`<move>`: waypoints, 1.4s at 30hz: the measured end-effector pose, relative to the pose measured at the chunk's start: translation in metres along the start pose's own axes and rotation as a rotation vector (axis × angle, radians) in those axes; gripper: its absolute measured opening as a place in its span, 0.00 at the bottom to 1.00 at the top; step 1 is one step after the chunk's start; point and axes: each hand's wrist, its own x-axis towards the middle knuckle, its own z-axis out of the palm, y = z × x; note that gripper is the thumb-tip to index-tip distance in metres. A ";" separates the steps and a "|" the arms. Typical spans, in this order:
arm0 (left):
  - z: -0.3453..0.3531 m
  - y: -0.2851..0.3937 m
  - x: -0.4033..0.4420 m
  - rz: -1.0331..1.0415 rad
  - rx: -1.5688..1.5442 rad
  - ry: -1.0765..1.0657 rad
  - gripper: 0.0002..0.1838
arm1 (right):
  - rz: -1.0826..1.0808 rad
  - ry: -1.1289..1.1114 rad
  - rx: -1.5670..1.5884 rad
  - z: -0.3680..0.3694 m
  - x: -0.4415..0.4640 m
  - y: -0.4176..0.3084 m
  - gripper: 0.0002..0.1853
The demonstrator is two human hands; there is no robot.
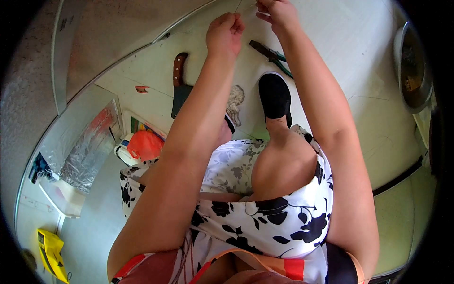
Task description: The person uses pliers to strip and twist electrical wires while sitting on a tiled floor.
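Observation:
Near the top edge, my left hand [225, 35] is closed in a pinch on a thin strand [238, 5] that runs up out of view. Whether it is wire or thread I cannot tell. My right hand [280, 16] is beside it, cut by the top edge, its thumb and index finger pinched together; what they hold is too small to make out. Below the right hand, pliers [272, 56] with green handles lie on the floor. Left of my left forearm lies a cleaver [179, 78] with a wooden handle, its blade partly hidden. A greyish tangled clump [236, 99] shows between my forearms.
A metal bowl [402, 71] with dark and brownish contents stands at the right. My black shoe [274, 94] is on the pale floor [350, 47]. At the left are a red plastic bag [144, 145], a clear plastic-wrapped item [92, 151], and a yellow packet [53, 255].

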 end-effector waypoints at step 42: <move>0.009 -0.010 0.034 -0.412 -0.092 -0.201 0.09 | 0.263 -0.447 -0.270 -0.013 -0.038 -0.061 0.06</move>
